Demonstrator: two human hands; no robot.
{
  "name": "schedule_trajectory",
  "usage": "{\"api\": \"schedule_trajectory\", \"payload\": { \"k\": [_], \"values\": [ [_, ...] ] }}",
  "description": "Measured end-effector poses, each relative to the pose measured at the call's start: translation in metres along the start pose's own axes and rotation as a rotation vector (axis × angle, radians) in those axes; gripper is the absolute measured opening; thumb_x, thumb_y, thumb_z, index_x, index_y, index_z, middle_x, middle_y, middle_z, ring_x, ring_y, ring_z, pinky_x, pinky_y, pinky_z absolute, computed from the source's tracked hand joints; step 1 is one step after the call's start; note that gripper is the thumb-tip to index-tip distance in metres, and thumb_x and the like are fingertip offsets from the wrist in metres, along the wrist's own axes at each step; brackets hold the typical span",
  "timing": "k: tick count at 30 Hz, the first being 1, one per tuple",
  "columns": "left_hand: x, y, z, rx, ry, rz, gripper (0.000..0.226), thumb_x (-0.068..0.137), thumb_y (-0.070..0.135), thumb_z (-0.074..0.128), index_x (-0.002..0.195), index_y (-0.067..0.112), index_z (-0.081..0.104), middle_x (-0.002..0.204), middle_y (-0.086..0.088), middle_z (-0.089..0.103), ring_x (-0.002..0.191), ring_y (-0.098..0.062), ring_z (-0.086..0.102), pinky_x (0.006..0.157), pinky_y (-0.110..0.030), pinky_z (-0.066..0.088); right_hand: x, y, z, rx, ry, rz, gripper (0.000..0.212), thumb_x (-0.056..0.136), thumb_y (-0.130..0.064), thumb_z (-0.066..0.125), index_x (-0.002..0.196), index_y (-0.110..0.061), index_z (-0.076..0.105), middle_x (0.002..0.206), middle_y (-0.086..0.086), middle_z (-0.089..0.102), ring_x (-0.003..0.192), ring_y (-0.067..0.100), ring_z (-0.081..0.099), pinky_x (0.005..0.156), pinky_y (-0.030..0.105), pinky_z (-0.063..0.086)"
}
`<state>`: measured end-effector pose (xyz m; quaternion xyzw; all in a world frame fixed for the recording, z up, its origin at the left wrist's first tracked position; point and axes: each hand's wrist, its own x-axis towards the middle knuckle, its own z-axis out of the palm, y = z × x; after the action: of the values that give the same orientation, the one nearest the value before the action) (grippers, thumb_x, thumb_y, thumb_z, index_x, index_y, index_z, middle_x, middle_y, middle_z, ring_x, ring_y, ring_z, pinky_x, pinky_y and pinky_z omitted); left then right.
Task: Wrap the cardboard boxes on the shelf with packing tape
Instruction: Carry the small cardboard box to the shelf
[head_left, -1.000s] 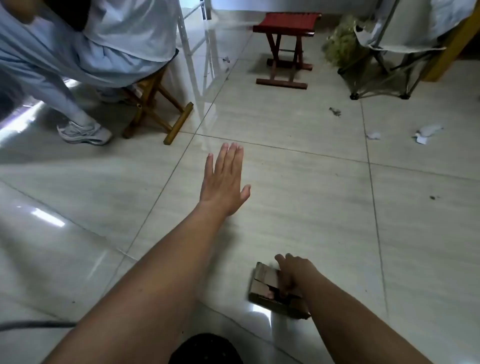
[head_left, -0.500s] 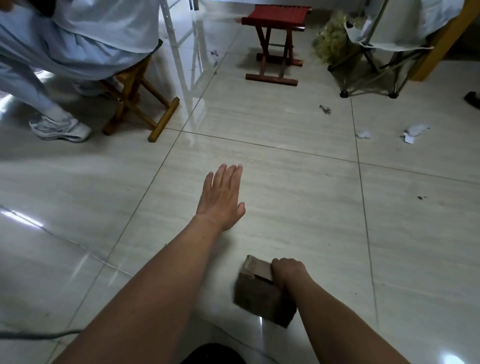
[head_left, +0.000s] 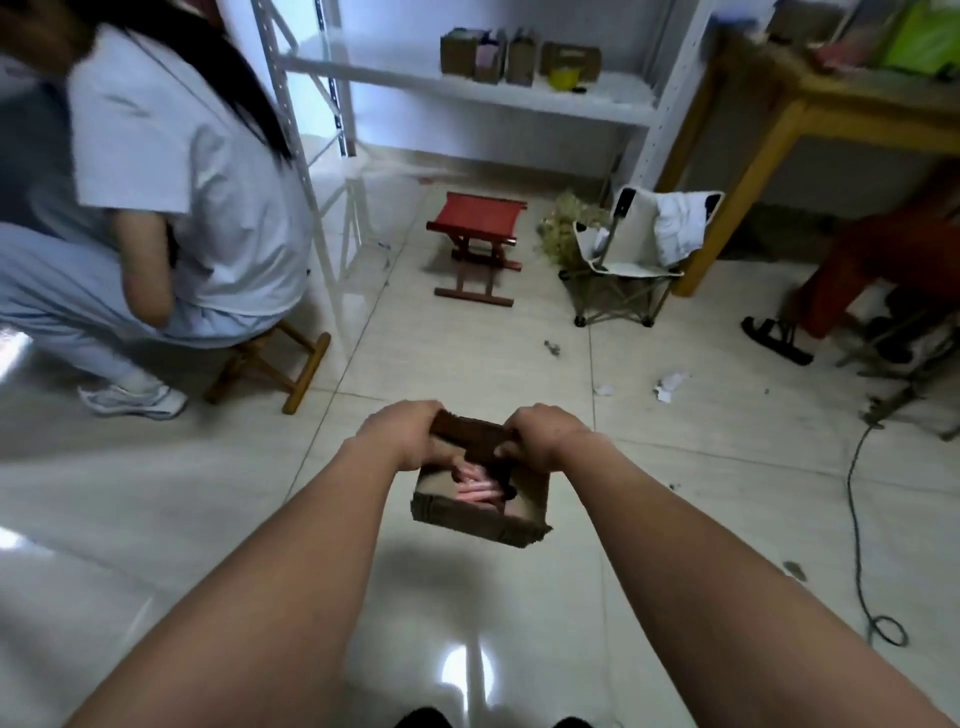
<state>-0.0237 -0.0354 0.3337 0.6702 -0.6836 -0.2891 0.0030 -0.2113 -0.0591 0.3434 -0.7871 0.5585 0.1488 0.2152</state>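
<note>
An open cardboard box (head_left: 480, 506) is held in the air above the tiled floor (head_left: 519, 623), both hands clamped on its far rim: the left hand (head_left: 402, 434) and right hand (head_left: 540, 431) curl their fingers (head_left: 475, 486) down inside. Beyond stand a red stool (head_left: 475, 218) and a white shelf (head_left: 467, 88) carrying more boxes (head_left: 519, 57).

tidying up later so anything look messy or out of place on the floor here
Yes. Torn white paper scraps and small dark debris litter the tiles right of centre, and a loose cable trails across the floor at right. Both hands hold an open cardboard box.
</note>
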Motion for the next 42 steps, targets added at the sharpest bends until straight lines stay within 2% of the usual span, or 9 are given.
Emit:
{"api": "schedule_trajectory", "payload": {
  "k": [3,6,11,14,20,23,29,36,42],
  "values": [
    [-0.037,0.035,-0.079,0.021,0.098,0.041,0.019,0.088,0.046,0.060,0.089,0.029,0.052,0.107,-0.004,0.065,0.095,-0.023,0.057,0.077,-0.033,0.045,-0.050,-0.015,-0.091,0.082,0.027,0.026,0.034,0.084,-0.047,0.066,0.099,-0.016,0.065,0.095,0.006,0.062,0.084,0.022,0.053,0.062,0.027,0.034],
    [-0.070,0.063,-0.153,-0.107,0.132,0.075,0.023,0.092,0.042,0.056,0.106,0.025,0.058,0.114,-0.004,0.064,0.102,-0.023,0.057,0.085,-0.035,0.046,-0.093,-0.027,-0.173,0.232,0.116,0.089,0.032,0.076,-0.051,0.072,0.081,-0.021,0.062,0.079,-0.003,0.058,0.082,0.019,0.056,0.057,0.025,0.034],
    [-0.099,0.087,-0.248,-0.272,0.259,0.092,0.029,0.095,0.037,0.051,0.113,0.016,0.059,0.114,-0.008,0.065,0.102,-0.025,0.058,0.086,-0.035,0.046,-0.135,-0.044,-0.266,0.662,0.300,0.191,0.072,0.074,-0.045,0.077,0.132,-0.012,0.049,0.130,0.011,0.054,0.111,0.024,0.053,0.082,0.030,0.041],
    [-0.103,0.092,-0.278,-0.322,0.348,0.109,0.029,0.097,0.038,0.049,0.114,0.017,0.058,0.112,-0.008,0.064,0.100,-0.025,0.058,0.087,-0.037,0.048,-0.152,-0.052,-0.289,0.867,0.146,0.299,0.090,0.076,-0.046,0.075,0.143,-0.009,0.030,0.145,0.014,0.038,0.121,0.031,0.046,0.078,0.042,0.046],
    [-0.100,0.117,-0.289,-0.366,0.495,0.171,0.023,0.095,0.036,0.054,0.109,0.020,0.062,0.105,-0.002,0.068,0.094,-0.022,0.061,0.083,-0.038,0.050,-0.159,-0.066,-0.303,0.769,-0.168,0.390,0.039,0.083,-0.039,0.070,0.104,-0.007,0.063,0.114,0.013,0.066,0.103,0.026,0.064,0.070,0.034,0.055],
    [-0.093,0.128,-0.293,-0.367,0.520,0.173,0.024,0.094,0.039,0.054,0.108,0.020,0.062,0.101,0.000,0.068,0.089,-0.020,0.061,0.075,-0.035,0.051,-0.148,-0.064,-0.312,0.648,-0.100,0.462,0.037,0.082,-0.042,0.071,0.079,-0.006,0.063,0.105,0.016,0.070,0.094,0.029,0.068,0.070,0.036,0.057],
    [-0.057,0.141,-0.317,-0.340,0.553,0.138,0.027,0.095,0.039,0.052,0.108,0.016,0.060,0.102,-0.003,0.067,0.092,-0.022,0.060,0.078,-0.037,0.050,-0.113,-0.057,-0.341,0.578,0.022,0.453,0.024,0.088,-0.029,0.057,0.083,-0.007,0.060,0.076,0.012,0.064,0.062,0.025,0.065,0.061,0.035,0.057],
    [0.033,0.161,-0.340,-0.323,0.513,0.070,0.029,0.096,0.040,0.050,0.108,0.016,0.060,0.106,-0.005,0.066,0.097,-0.025,0.059,0.084,-0.039,0.050,-0.050,-0.019,-0.392,0.574,0.103,0.363,0.040,0.098,-0.010,0.028,0.134,-0.004,0.045,0.144,0.019,0.042,0.126,0.035,0.048,0.099,0.041,0.046],
    [0.135,0.198,-0.371,-0.312,0.501,0.022,0.026,0.096,0.041,0.050,0.099,0.016,0.058,0.102,-0.008,0.065,0.090,-0.025,0.057,0.072,-0.031,0.043,0.023,0.054,-0.443,0.621,0.084,0.337,0.026,0.095,-0.002,0.037,0.109,0.006,0.057,0.105,0.024,0.059,0.082,0.041,0.067,0.047,0.037,0.055]
  ]
}}
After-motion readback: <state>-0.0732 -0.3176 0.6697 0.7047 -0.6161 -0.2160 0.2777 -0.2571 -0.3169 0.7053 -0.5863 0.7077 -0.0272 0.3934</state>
